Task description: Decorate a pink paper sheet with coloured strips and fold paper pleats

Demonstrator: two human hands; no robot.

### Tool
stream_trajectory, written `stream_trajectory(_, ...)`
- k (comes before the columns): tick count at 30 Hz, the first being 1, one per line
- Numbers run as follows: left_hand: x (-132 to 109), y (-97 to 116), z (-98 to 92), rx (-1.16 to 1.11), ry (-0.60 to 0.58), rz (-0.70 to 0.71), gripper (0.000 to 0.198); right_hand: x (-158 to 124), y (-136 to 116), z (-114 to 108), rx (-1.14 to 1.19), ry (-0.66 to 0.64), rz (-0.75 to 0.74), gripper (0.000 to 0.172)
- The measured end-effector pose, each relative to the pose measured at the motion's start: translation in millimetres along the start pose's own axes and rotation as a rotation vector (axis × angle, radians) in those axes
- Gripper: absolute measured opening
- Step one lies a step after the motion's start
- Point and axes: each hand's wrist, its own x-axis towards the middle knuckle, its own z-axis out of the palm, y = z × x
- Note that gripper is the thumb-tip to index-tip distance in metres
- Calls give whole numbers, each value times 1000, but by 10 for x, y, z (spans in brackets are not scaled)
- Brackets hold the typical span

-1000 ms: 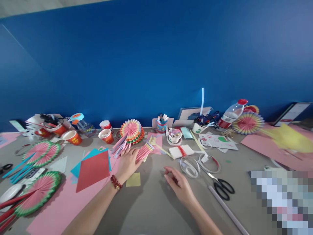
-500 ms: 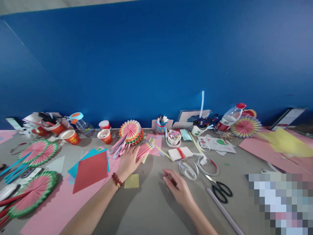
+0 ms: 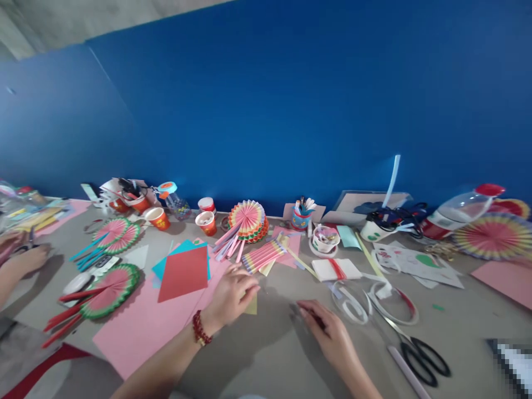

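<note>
My left hand (image 3: 230,296), with a dark red bead bracelet (image 3: 200,329) at the wrist, hovers with loosely bent fingers and holds nothing I can see. Just beyond its fingertips lies a striped pleated paper strip (image 3: 262,255). Behind that, round pleated paper fans (image 3: 248,219) are stacked with lilac and pink sticks. A small yellow paper square (image 3: 251,305) is partly hidden under this hand. Low over the grey table, my right hand (image 3: 326,327) is half curled, its fingertips blurred, with no object visible in it. White tape loops (image 3: 352,303) and black-handled scissors (image 3: 424,354) lie to its right.
Red paper (image 3: 185,272) rests over blue sheets on a large pink sheet (image 3: 137,327). Watermelon-coloured fans (image 3: 110,291) lie left. Paper cups (image 3: 206,223), a brush pot (image 3: 301,216) and a tilted bottle (image 3: 461,213) line the blue wall. At far left, another person's hands (image 3: 31,257) hold scissors.
The view has swung left, bringing another person's hands into sight. My left hand has drawn back from the pleated strip and fans. My right hand stays low over the table.
</note>
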Motion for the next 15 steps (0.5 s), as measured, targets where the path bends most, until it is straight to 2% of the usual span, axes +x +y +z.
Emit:
stream_trajectory(4, -242, -371, -305, 210, 50, -185, 20, -6, -27, -14, -23, -22, -3, 37)
stream_trajectory(8, -709, -741, -707, 341, 54, -356, 25, -8, -91, -22, -45, -18, -2, 36)
stream_trajectory(9, -867, -778, -782, 381, 11, -403, 25, -8, -104, -22, -52, -15, -1, 35)
stream_trajectory(11, -1208, -778, -868, 444, -79, -509, 41, -7, -123, -19, -66, -15, 1, 35)
stream_trajectory(13, -1528, -716, -869, 483, -135, -594, 60, -3, -136, -10, -83, -18, 1, 35)
stream_trajectory(15, -1776, -653, -818, 499, -147, -632, 70, 1, -145, 3, -102, -30, -6, 35)
